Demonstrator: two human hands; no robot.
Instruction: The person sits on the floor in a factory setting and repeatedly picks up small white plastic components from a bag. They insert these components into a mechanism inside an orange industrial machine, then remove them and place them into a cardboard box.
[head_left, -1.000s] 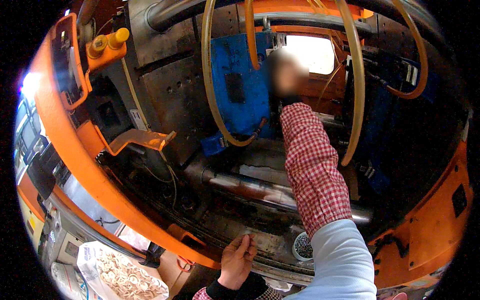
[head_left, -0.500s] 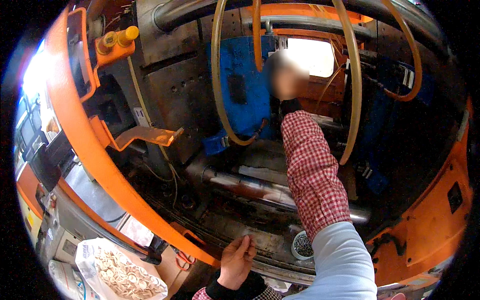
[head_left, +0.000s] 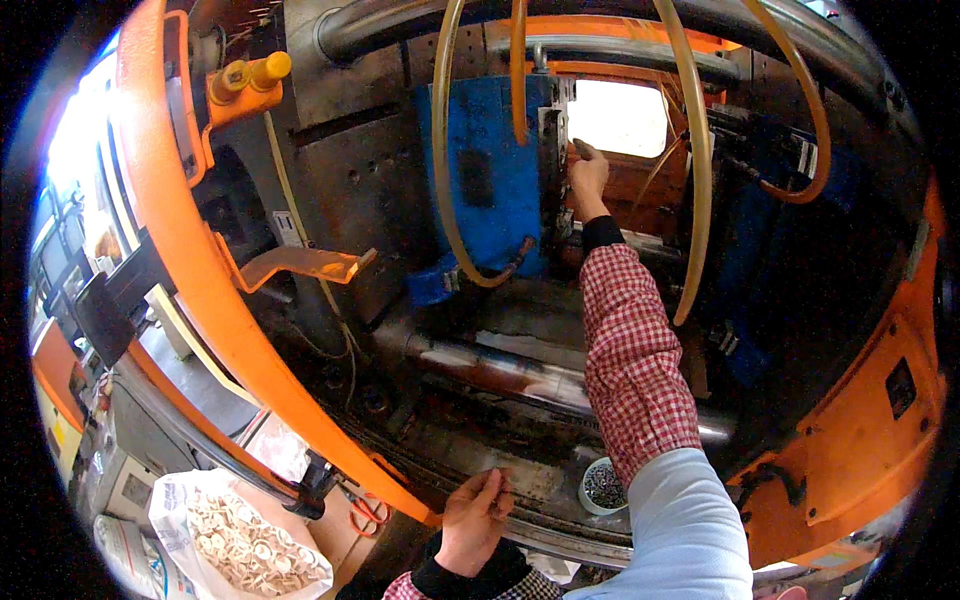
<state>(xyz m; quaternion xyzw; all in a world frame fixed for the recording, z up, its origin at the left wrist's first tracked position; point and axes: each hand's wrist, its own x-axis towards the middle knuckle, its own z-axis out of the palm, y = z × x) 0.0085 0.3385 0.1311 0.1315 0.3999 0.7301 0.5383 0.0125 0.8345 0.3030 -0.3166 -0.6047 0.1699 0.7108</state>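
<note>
My right hand [head_left: 588,180] reaches far into an orange machine, arm outstretched in a red checked sleeve. Its fingers are bunched against the metal edge of a mould block, just right of a blue plate [head_left: 490,185]. Whether they pinch anything is hidden. My left hand [head_left: 475,515] rests low down on the machine's grimy metal ledge [head_left: 530,480], fingers together and lightly curled, with nothing seen in it. A small white cup of dark metal bits [head_left: 603,487] stands on the ledge just to its right.
Yellow hoses [head_left: 690,180] loop down in front of the mould. A shiny steel bar [head_left: 500,365] crosses below my right arm. An orange guard frame [head_left: 215,300] curves down the left side. A white bag of pale ring-shaped parts [head_left: 240,540] sits at the lower left.
Both hands stay where they were, the right at the mould and the left on the ledge. The view has shifted slightly, showing more of the bag of parts.
</note>
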